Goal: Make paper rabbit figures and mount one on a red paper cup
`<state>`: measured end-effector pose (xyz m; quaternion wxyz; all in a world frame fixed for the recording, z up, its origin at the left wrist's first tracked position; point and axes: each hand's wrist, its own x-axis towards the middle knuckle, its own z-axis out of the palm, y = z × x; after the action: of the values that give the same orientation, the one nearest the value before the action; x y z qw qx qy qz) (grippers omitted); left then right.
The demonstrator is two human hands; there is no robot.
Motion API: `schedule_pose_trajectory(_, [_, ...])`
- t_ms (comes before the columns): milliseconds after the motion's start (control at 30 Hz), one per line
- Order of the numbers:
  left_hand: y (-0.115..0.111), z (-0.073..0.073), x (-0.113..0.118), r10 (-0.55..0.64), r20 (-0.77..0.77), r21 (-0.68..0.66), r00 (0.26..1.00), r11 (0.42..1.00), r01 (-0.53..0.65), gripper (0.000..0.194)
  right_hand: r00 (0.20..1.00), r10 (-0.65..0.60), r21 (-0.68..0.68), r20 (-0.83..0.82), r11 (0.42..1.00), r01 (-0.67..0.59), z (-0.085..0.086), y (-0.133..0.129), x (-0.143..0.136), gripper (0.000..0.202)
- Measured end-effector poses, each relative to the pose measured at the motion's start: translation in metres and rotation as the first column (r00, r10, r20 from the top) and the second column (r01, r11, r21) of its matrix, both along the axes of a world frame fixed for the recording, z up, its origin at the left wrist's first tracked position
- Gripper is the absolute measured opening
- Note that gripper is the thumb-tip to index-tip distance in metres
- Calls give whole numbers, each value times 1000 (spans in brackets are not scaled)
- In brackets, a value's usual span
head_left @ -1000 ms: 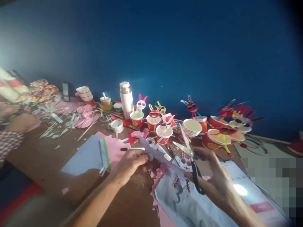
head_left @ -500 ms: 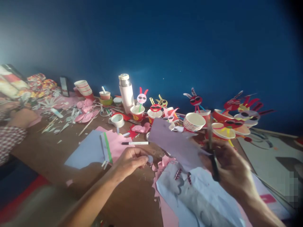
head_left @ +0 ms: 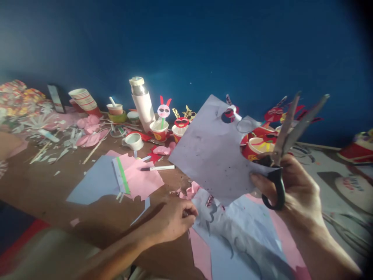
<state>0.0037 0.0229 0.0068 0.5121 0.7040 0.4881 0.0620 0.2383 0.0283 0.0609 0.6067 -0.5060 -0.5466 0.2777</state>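
My right hand is wrapped round the black handles of a pair of scissors, whose blades point up and stand apart. Between the thumb and fingers of that hand a pale purple paper sheet is also pinched, raised over the table. Its upper right edge has a cut-out, curved notch. My left hand is closed with curled fingertips, low over the table by the left edge of the blue paper; anything inside it is hidden. Pink paper scraps lie just beyond its fingers.
A black-and-white marker lies near pink paper and a blue sheet. Behind stand a white mug, a thermos and paper-cup figures. Cut scraps cover the left side, where a person's arm partly shows.
My right hand has lifted the purple sheet and scissors, and the blades now point up. My left hand has moved lower and nearer; the small blue piece at its fingertips no longer shows.
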Motion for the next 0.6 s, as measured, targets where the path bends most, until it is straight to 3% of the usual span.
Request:
schedule_pose_trajectory(133, [3,-10,12,-80,-73,226,994,969,95,22,998,70,-10,6,998,-69,0,-2,-2,34])
schedule_pose_trajectory(300, [4,-20,14,-109,-38,307,993,945,116,23,991,109,-68,74,992,-104,-1,-5,-1,36])
schedule_pose_trajectory(467, [8,-6,9,-140,12,356,990,926,127,27,989,109,-62,104,993,-102,-3,-6,0,36])
schedule_pose_trajectory(600, [10,6,4,-100,64,322,993,944,74,29,986,111,-80,123,992,-102,-5,-7,0,38])
